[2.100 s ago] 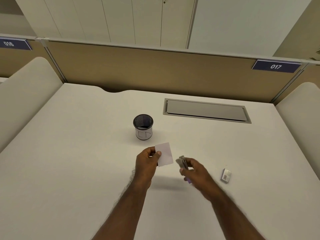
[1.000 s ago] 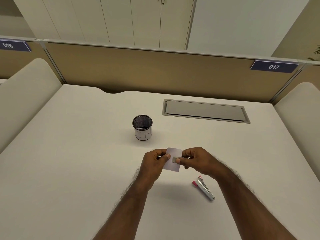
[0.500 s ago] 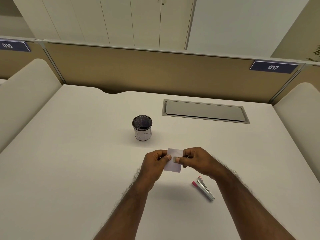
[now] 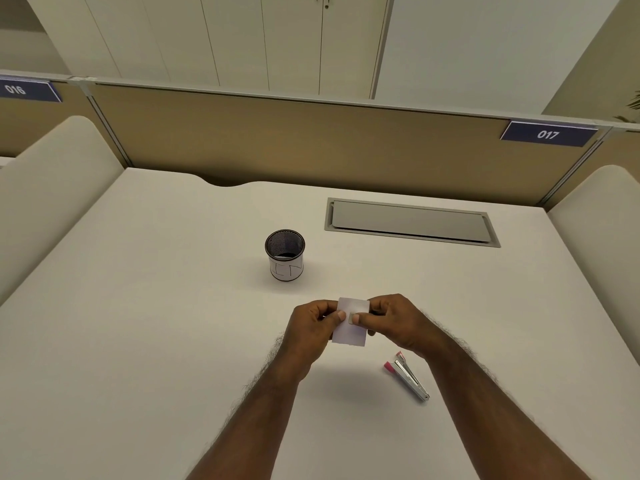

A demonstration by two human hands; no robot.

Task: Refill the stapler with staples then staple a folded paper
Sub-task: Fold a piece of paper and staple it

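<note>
We see both hands holding a small folded paper (image 4: pixel 350 330) above the desk (image 4: pixel 138 306): the left hand (image 4: pixel 310 327) pinches its left edge, the right hand (image 4: pixel 391 323) its right. The stapler (image 4: pixel 408 376) lies on the desk just right of them, untouched. A mesh cup (image 4: pixel 285 254) stands farther back.
</note>
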